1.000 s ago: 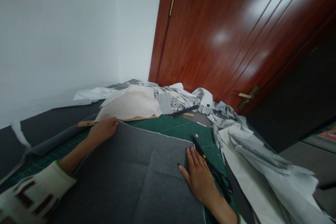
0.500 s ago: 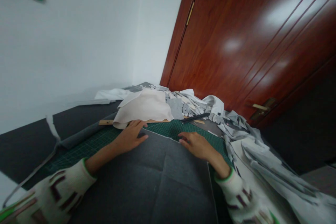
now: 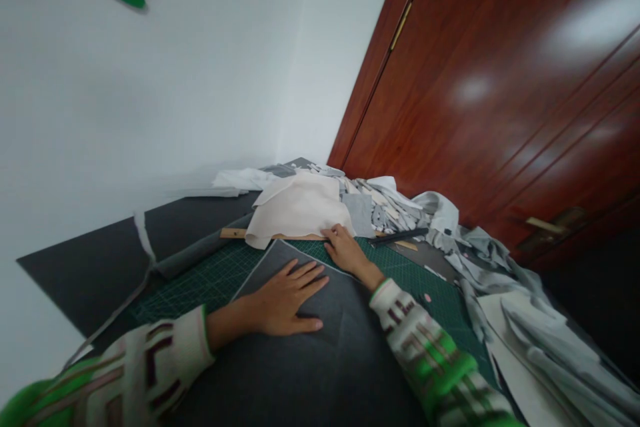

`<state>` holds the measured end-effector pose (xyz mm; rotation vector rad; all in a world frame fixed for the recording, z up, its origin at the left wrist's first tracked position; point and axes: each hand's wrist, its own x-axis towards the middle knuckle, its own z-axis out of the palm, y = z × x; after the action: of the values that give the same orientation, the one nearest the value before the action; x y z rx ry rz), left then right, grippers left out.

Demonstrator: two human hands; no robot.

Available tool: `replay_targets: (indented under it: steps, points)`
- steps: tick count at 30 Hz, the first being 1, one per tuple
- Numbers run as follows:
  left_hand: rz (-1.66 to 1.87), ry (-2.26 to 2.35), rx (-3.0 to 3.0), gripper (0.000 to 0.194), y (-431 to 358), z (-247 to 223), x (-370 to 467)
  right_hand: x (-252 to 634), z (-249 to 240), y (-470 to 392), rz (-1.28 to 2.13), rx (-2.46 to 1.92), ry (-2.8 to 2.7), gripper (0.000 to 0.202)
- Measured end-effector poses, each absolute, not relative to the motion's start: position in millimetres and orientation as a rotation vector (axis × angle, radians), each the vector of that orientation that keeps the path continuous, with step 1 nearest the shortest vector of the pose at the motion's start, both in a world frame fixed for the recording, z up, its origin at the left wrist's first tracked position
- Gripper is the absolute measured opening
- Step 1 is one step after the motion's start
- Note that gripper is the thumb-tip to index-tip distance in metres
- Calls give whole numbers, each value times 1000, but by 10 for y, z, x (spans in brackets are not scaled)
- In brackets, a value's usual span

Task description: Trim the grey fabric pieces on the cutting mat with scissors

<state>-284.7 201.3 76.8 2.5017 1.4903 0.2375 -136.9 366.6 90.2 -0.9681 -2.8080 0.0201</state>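
A dark grey sheet of fabric [image 3: 320,360] with a pale edge lies over the green cutting mat [image 3: 200,277]. My left hand [image 3: 287,297] rests flat on this sheet, palm down, fingers spread. Farther forward, my right hand [image 3: 346,252] has its fingers bent at the edge of a long wooden ruler [image 3: 233,233]. Its fingertips meet the ruler where a cream piece of fabric [image 3: 300,203] covers part of it. The thumb's underside is hidden, but the fingers look closed on the ruler's edge.
Just right of the ruler lie dark strips [image 3: 400,236]. Behind them is a heap of grey and white scraps [image 3: 395,203] against the reddish wooden door [image 3: 475,113]. Pale cloth pieces [image 3: 550,340] pile along the right side. A white wall [image 3: 200,80] stands at the left.
My left hand has moved from the fabric's far edge onto the sheet and lies flat. My right hand has reached forward and left to the ruler. The view has turned slightly left.
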Motion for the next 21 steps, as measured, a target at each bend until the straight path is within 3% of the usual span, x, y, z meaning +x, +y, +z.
replay_targets:
  steps: [21]
  points:
    - [277,1474,2489,82,2026,687,-2863,-1528,966,3825,0,-1004,-2778,16]
